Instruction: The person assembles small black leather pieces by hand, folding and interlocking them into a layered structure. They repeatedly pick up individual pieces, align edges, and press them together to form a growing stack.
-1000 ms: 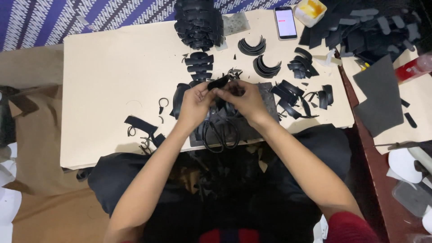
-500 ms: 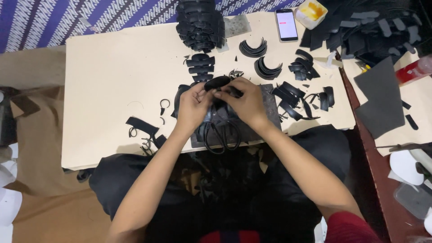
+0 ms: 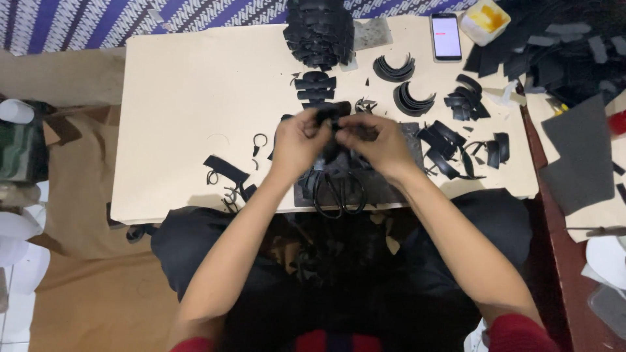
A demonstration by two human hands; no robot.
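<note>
Your left hand and right hand met over the middle of the pale worktop, both pinching one small black piece between fingertips, just above a dark cutting mat. Black-handled scissors lay on that mat, just beneath your wrists. Curved black cut-outs sat near your right hand, and a phone rested well apart at the far edge.

Both forearms reach forward, and the left hand and right hand meet, fingers curled inward.
</note>
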